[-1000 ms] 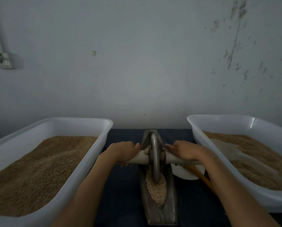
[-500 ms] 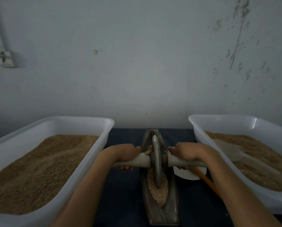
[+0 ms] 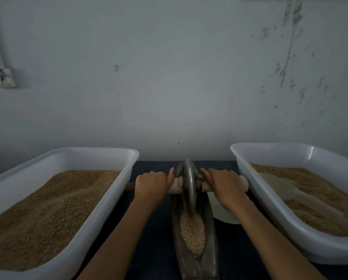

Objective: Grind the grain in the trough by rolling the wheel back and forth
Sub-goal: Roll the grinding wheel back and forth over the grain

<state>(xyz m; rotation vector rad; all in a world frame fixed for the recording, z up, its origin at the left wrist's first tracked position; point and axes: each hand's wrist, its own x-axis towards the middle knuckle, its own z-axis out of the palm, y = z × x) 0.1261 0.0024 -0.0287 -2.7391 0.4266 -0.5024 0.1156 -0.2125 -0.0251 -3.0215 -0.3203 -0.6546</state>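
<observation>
Both forearms reach forward, roughly parallel, wrists level. Left hand (image 3: 150, 183) is curled over the left half of the axle handle (image 3: 174, 185), thumb pointing toward the wheel (image 3: 189, 188); right hand (image 3: 222, 183) is wrapped around the right half, knuckles up. The wheel stands upright on edge in the far part of the trough (image 3: 195, 235), between the two hands. Crushed grain (image 3: 192, 231) lies in the near half of the trough, just in front of the wheel. The trough sits lengthwise on the dark worktop (image 3: 157, 239), its far end close to the wall (image 3: 169, 77). Left tub (image 3: 100, 201) and right tub (image 3: 270, 205), both holding grain, flank the trough; the handle ends lie close to both tub walls. A white dish (image 3: 219, 211) sits partly under the right wrist.
</observation>
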